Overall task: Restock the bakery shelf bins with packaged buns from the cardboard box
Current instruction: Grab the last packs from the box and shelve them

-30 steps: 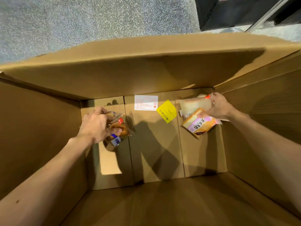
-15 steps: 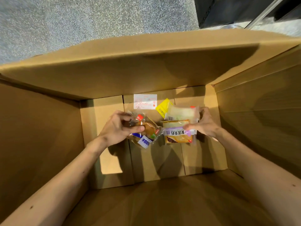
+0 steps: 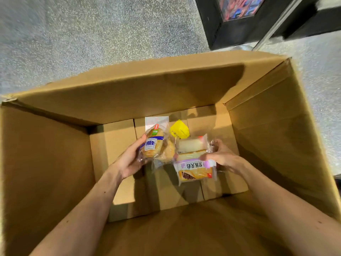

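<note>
Right grip (image 3: 223, 157) holds purple bun pack (image 3: 195, 170) lying crosswise

What I see around my work: grey speckled floor (image 3: 92, 34), a black cabinet (image 3: 212, 24), two stickers.
The floor spreads wide to the left of the black cabinet and shows again to its right. On the cabinet sits a blurred panel (image 3: 239, 6) of red, blue and pink. A pale metal bar (image 3: 276, 24) slants just right of the cabinet. Well nearer to me than the cabinet, and to its left, lies a yellow sticker (image 3: 180, 129); a white label (image 3: 156, 120) with print too small to read lies further left of the cabinet.
</note>
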{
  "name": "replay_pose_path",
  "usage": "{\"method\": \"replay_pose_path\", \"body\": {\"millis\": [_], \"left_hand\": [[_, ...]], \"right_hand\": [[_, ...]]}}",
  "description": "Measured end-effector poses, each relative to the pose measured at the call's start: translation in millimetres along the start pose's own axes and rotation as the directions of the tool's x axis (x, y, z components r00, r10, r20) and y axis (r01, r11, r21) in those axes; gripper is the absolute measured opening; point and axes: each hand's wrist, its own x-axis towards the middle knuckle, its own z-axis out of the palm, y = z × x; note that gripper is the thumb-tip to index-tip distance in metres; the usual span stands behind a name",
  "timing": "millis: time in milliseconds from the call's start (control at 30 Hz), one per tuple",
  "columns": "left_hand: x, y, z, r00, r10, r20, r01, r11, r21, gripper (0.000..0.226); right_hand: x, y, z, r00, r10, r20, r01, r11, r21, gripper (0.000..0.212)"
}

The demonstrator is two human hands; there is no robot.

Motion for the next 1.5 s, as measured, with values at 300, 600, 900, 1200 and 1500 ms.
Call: {"method": "replay_pose_path", "body": {"millis": [300, 600, 900, 1200, 1500], "left_hand": [[-17, -11, 36, 0.995, 0.011, 0.104, -0.001, 0.995, -0.101, 0.073], [-182, -9, 171, 0.946, 0.162, 0.28, -0.264, 0.887, 0.378, 0.041], [-360, -128, 318, 0.815, 0.185, 0.55, -0.484, 0.739, 0.468, 0.028], [-482, -319, 453, 0.669, -0.106, 0.736, -0.57, 0.563, 0.599, 0.036], [-554, -526, 531, 0.514, -0.484, 0.708, -0.596, 0.391, 0.701, 0.038]], "right_hand": [[-42, -2, 0, 0.979, -0.045, 0.199, -0.013, 0.959, 0.284, 0.046], [-220, 18, -33, 0.928, -0.352, 0.125, 0.225, 0.795, 0.564, 0.035], [-435, 163, -82, 0.871, -0.433, -0.232, 0.446, 0.499, 0.743, 0.033], [-635, 363, -97, 0.69, -0.316, -0.652, 0.72, 0.199, 0.665, 0.033], [-741, 539, -56, 0.518, 0.051, -0.854, 0.854, -0.072, 0.515, 0.056]]}}
